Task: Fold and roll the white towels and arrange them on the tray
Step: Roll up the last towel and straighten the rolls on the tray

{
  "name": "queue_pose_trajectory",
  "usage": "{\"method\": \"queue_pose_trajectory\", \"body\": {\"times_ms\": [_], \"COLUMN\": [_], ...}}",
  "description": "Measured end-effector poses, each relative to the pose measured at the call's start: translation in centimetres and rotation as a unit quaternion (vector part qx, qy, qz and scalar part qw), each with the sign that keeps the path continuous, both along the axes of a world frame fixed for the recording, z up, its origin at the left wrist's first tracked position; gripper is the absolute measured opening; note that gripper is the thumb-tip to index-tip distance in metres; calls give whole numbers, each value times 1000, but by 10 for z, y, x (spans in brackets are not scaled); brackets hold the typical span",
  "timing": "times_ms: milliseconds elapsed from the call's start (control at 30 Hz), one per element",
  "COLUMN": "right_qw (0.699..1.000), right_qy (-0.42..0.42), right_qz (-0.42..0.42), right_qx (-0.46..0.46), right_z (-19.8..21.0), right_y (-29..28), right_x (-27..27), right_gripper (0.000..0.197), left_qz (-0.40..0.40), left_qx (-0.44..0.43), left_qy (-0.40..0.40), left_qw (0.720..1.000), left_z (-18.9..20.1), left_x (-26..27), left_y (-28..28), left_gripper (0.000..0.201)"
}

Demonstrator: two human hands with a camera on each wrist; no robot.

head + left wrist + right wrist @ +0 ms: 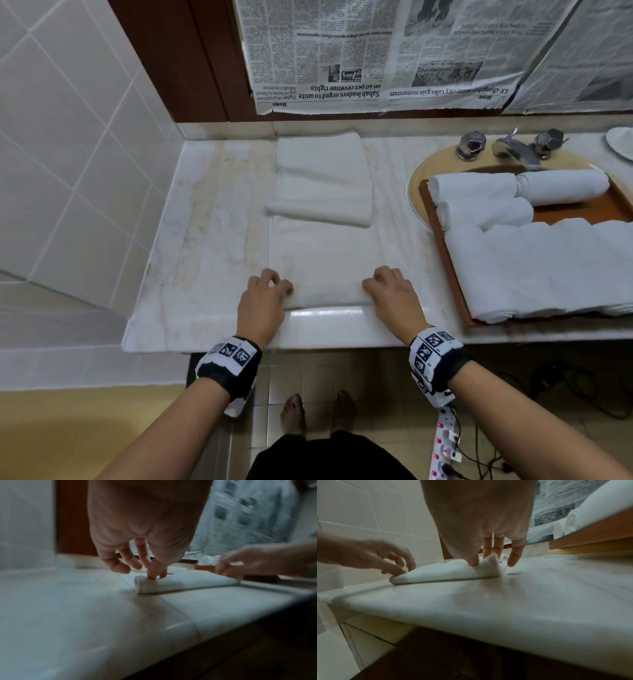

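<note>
Both hands work the near end of a long folded towel (322, 260) lying on the marble counter (205, 219). Left hand (265, 299) curls its fingertips (154, 573) onto the small roll just started at that end; right hand (392, 296) pinches the same rolled edge at its other corner, so the roll probably stays even across its width. Farther back, the towel's far end is doubled over itself. Three rolled towels (479, 186) already sit on the wooden tray (448, 260) beside a stack of flat towels (548, 267), likely awaiting their turn.
</note>
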State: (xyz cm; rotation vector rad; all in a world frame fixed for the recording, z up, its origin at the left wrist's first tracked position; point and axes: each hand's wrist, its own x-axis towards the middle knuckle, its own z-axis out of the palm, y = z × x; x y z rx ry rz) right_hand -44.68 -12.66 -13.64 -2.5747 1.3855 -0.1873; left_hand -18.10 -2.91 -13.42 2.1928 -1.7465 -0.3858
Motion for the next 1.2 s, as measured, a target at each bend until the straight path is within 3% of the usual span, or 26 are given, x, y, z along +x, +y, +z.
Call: {"method": "queue_pose_trajectory", "body": {"times_ms": [67, 133, 200, 333, 400, 500, 567, 633, 767, 900, 1000, 1100, 1200], "right_qw": [999, 997, 994, 996, 989, 970, 976, 989, 999, 996, 995, 998, 982], "right_qy": [26, 59, 82, 46, 11, -38, -36, -25, 35, 58, 92, 25, -19], "right_qz": [25, 52, 70, 37, 5, -41, -31, -4, 27, 48, 45, 7, -44], "right_qx": [-23, -8, -3, 69, 148, 238, 215, 149, -13, -38, -20, 60, 182], "right_z": [4, 4, 6, 12, 18, 24, 19, 11, -2, -2, 0, 6, 15], "right_y": [1, 4, 4, -10, -15, -13, -8, -2, 10, 21, 23, 12, -2], "right_x": [0, 1, 4, 8, 6, 2, 0, 0, 0, 1, 4, 6, 5], "right_gripper": [16, 32, 27, 27, 28, 24, 21, 25, 24, 29, 21, 33, 36], "left_qz": [-43, -55, -64, -64, -69, -29, 27, 41, -17, -61, -66, -45, -22], "left_qx": [3, -2, -1, 17, 32, 95, 99, 76, -8, -27, 16, 43, 100], "left_qy": [-2, 21, 23, -17, -29, 66, 153, 166, -3, -85, -103, -99, -67], "left_qw": [999, 998, 998, 998, 997, 993, 983, 982, 1000, 994, 992, 993, 992], "left_z": [-3, -4, -4, 0, 2, 10, 11, 5, -8, -6, 2, 4, 12], "left_x": [-7, -11, -12, -6, -2, 4, 5, 5, 1, -12, -19, -18, -16], "left_y": [5, 11, 13, 4, 1, 0, -1, -1, 3, 12, 19, 13, 2], "left_gripper": [37, 35, 40, 25, 32, 23, 16, 17, 16, 18, 39, 33, 29]}}
